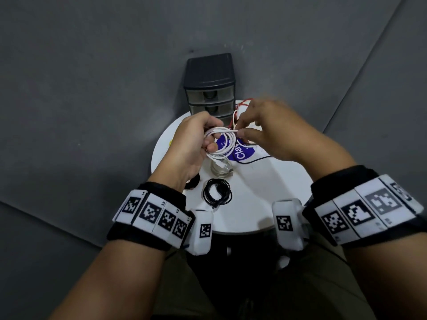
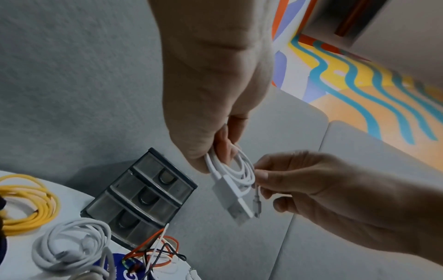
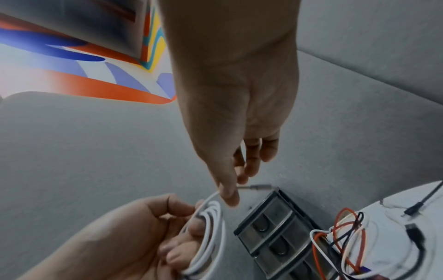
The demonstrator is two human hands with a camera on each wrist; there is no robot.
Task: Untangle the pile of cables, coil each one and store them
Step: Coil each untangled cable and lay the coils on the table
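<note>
Above the round white table (image 1: 272, 195) my left hand (image 1: 196, 139) grips a coiled white USB cable (image 1: 223, 142), its loops round my fingers (image 3: 182, 252). The cable's wide plug (image 2: 233, 200) hangs below the coil (image 2: 237, 170). My right hand (image 1: 261, 130) pinches the cable's thin free end (image 2: 257, 200) beside the coil (image 3: 210, 236); the small plug (image 3: 258, 187) sticks out past the thumb. A tangle of red, white and black wires (image 1: 240, 112) lies behind the hands, also seen in the wrist views (image 3: 345, 238) (image 2: 155, 252).
A dark three-drawer organiser (image 1: 209, 86) stands at the table's far edge. A coiled black cable (image 1: 217, 192) lies near the front, a glass jar (image 1: 220, 169) under my left hand. A yellow coil (image 2: 28, 204) and another white coil (image 2: 72, 246) lie on the table. A blue sticker (image 1: 242, 151) marks the top.
</note>
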